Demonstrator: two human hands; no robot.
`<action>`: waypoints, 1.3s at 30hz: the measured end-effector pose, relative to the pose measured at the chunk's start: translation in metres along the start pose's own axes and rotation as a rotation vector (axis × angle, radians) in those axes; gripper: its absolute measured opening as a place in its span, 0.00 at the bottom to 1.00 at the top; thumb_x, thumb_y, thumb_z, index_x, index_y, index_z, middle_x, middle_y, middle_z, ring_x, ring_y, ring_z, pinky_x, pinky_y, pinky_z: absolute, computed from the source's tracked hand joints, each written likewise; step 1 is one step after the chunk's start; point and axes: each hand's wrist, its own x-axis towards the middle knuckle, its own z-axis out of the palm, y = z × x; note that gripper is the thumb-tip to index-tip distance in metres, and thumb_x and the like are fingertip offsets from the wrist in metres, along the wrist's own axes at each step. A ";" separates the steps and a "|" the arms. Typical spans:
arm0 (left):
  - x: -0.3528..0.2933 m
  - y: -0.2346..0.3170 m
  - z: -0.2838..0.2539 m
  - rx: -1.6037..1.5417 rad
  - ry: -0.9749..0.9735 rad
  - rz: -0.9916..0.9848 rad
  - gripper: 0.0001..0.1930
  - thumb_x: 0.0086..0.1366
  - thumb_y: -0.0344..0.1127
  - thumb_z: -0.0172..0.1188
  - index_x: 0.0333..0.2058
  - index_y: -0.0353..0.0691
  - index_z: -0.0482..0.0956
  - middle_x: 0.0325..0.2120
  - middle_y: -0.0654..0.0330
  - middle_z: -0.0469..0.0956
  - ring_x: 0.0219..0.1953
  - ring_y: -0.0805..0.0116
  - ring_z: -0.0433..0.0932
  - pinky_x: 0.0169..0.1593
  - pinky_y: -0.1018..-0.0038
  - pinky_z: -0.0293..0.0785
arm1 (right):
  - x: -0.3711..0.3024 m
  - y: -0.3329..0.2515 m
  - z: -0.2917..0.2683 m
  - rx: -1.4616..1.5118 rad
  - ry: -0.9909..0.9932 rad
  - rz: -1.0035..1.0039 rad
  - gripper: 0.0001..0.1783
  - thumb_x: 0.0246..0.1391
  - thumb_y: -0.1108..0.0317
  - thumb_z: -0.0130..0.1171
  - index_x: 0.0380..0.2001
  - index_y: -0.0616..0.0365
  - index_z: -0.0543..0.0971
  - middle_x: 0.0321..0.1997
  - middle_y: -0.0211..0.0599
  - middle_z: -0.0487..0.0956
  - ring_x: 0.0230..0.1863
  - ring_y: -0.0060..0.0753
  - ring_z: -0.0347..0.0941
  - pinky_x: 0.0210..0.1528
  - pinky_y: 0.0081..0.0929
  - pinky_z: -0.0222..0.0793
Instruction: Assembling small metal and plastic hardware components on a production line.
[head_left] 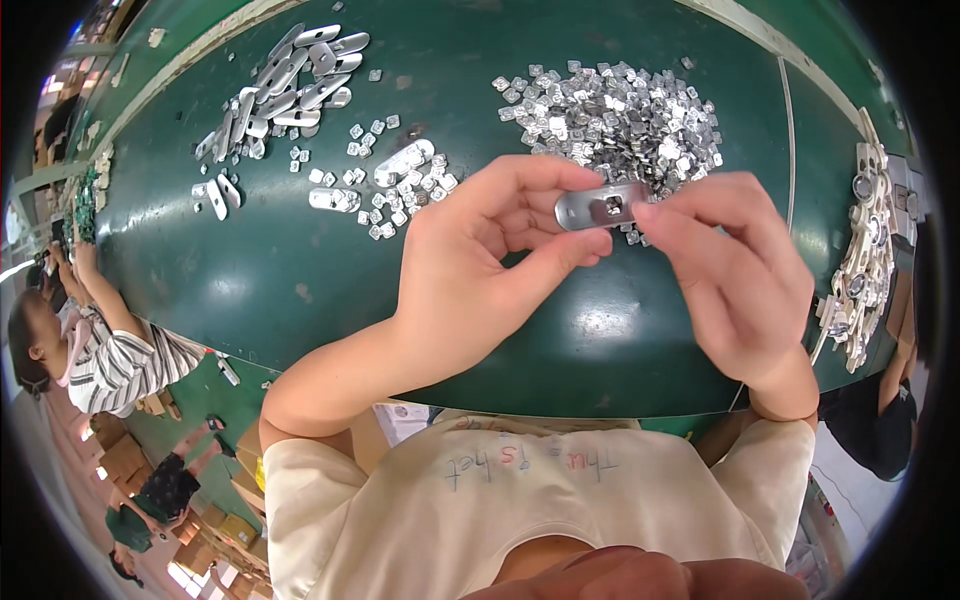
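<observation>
My left hand (500, 235) pinches an oblong silver metal plate (580, 210) between thumb and fingers above the green table. The plate has rounded ends and a square opening near its middle. At the plate's right end, the fingertips of my right hand (735, 260) are closed together by the opening; whether they hold a small piece is hidden. Beyond my hands lies a heap of small square metal pieces (610, 115). To the left, more small squares (400, 205) lie scattered around a couple of oblong plates (405, 160).
A pile of oblong metal plates (290, 85) lies at the far left of the green table (250, 270). Strung white and silver parts (860, 260) are heaped at the right. One person (110, 350) sits at the left edge, and others are around. Cardboard boxes (125, 460) stand on the floor.
</observation>
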 end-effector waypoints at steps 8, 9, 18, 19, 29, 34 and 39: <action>-0.006 0.002 -0.003 -0.011 -0.059 0.047 0.14 0.57 0.16 0.54 0.43 0.26 0.68 0.35 0.50 0.76 0.35 0.68 0.78 0.39 0.77 0.77 | -0.002 0.008 0.015 -0.204 0.076 -0.293 0.21 0.22 0.76 0.59 0.29 0.71 0.77 0.31 0.45 0.74 0.30 0.39 0.70 0.28 0.24 0.68; -0.007 0.001 -0.004 -0.026 -0.078 0.041 0.14 0.57 0.16 0.54 0.43 0.26 0.68 0.34 0.51 0.76 0.35 0.68 0.78 0.39 0.77 0.77 | -0.003 0.006 0.016 -0.250 0.080 -0.306 0.21 0.21 0.76 0.60 0.29 0.71 0.77 0.31 0.45 0.74 0.30 0.39 0.70 0.28 0.24 0.68; -0.002 0.004 -0.001 -0.023 -0.065 0.004 0.15 0.56 0.16 0.54 0.44 0.27 0.68 0.34 0.52 0.76 0.35 0.68 0.78 0.40 0.77 0.76 | -0.001 -0.005 -0.014 -0.242 -0.008 -0.057 0.21 0.37 0.74 0.65 0.39 0.66 0.74 0.38 0.46 0.77 0.38 0.41 0.71 0.37 0.28 0.67; -0.003 0.005 0.002 -0.068 -0.037 -0.023 0.15 0.56 0.16 0.54 0.43 0.27 0.68 0.34 0.53 0.75 0.34 0.68 0.78 0.40 0.77 0.75 | -0.002 -0.003 -0.030 -0.163 0.050 0.086 0.22 0.45 0.70 0.61 0.44 0.69 0.71 0.43 0.50 0.75 0.45 0.44 0.70 0.46 0.34 0.64; -0.006 -0.006 0.010 0.099 -0.012 -0.153 0.14 0.52 0.19 0.61 0.38 0.32 0.72 0.26 0.59 0.76 0.28 0.74 0.77 0.32 0.82 0.75 | -0.131 0.163 -0.271 -0.851 -0.001 1.183 0.17 0.46 0.54 0.58 0.35 0.55 0.80 0.34 0.41 0.80 0.37 0.40 0.76 0.42 0.31 0.69; -0.009 -0.006 0.013 0.068 -0.051 -0.154 0.13 0.53 0.19 0.60 0.39 0.31 0.71 0.27 0.58 0.76 0.29 0.74 0.77 0.34 0.80 0.75 | -0.097 0.181 -0.213 -1.156 -0.305 1.299 0.21 0.41 0.52 0.64 0.34 0.56 0.79 0.38 0.43 0.78 0.45 0.45 0.72 0.47 0.43 0.65; -0.005 -0.007 0.007 0.044 -0.055 -0.124 0.14 0.54 0.18 0.59 0.40 0.30 0.71 0.30 0.57 0.76 0.30 0.73 0.77 0.35 0.80 0.75 | -0.088 0.146 -0.147 -0.865 -0.001 0.726 0.10 0.50 0.65 0.57 0.32 0.59 0.71 0.33 0.46 0.72 0.41 0.49 0.69 0.40 0.46 0.63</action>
